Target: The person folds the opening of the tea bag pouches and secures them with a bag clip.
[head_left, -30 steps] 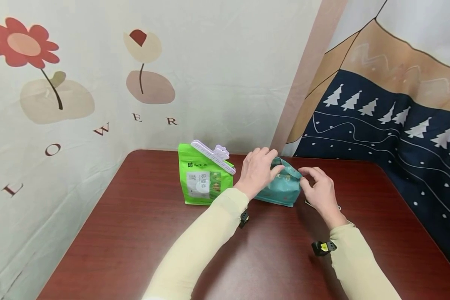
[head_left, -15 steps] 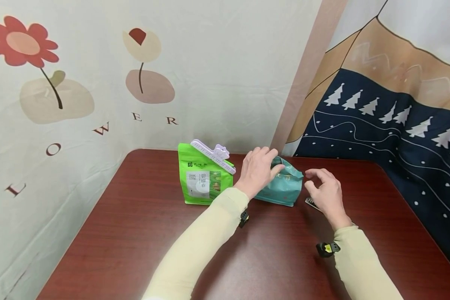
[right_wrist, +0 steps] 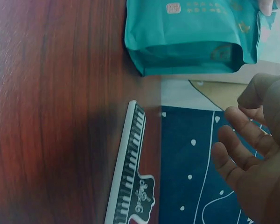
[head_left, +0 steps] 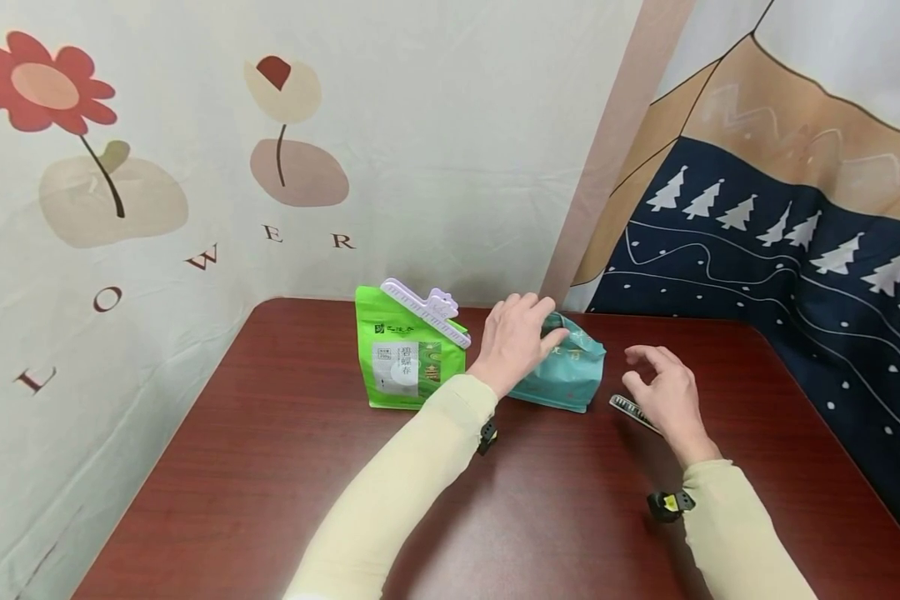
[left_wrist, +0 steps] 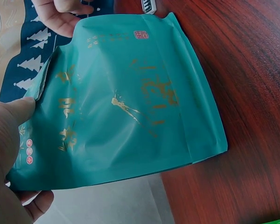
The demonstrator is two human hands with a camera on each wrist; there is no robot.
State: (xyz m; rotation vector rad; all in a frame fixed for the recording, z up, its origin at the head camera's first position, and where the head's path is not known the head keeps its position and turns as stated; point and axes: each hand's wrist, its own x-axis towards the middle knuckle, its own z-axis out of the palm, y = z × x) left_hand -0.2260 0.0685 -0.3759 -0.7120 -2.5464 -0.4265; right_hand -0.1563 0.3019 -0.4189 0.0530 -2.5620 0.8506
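Near the back of the table stands a teal foil pouch (head_left: 566,377) with gold lettering, its top folded over. My left hand (head_left: 512,343) pinches the fold at one end, thumb on the near face and fingers behind in the left wrist view. To the right of the pouch, my right hand (head_left: 669,398) hovers with nothing in it, fingers loosely bent and apart from the pouch. Below it on the table lies a bag clip (right_wrist: 130,163) with a black-and-white piano-key pattern, partly hidden by the hand in the head view.
Left of the teal pouch stands a bright green pouch (head_left: 378,367), a lilac bag clip (head_left: 420,310) slanting across its top corner. The dark red wooden table (head_left: 270,467) meets printed curtains (head_left: 450,150) at its back edge.
My right hand has come away from the teal pouch's right end and moved right and toward me, uncovering more of the piano-key clip. The left hand has stayed on the fold.
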